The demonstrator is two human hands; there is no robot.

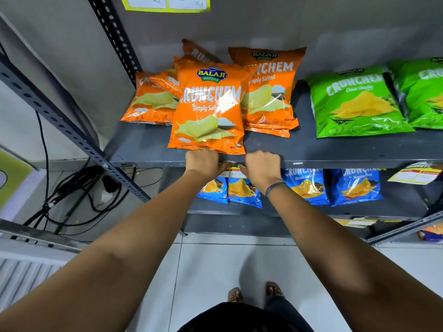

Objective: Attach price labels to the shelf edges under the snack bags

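Both my hands press against the front edge of the grey shelf (335, 161), right under an orange Crunchem snack bag (208, 109). My left hand (203, 162) and my right hand (262, 167) pinch a small white price label (231, 173) between them; only a strip of it shows between the fingers, hanging at the shelf edge. More orange bags (268, 92) lie behind the front one. Green Crunchem bags (354, 101) lie on the same shelf to the right.
Blue Crunchem bags (304, 185) stand on the shelf below. A yellow-and-white label (414, 174) hangs at the shelf edge far right, another label (165, 3) sticks on the shelf above. Perforated grey uprights (72, 137) frame the rack; black cables (72, 195) lie on the floor left.
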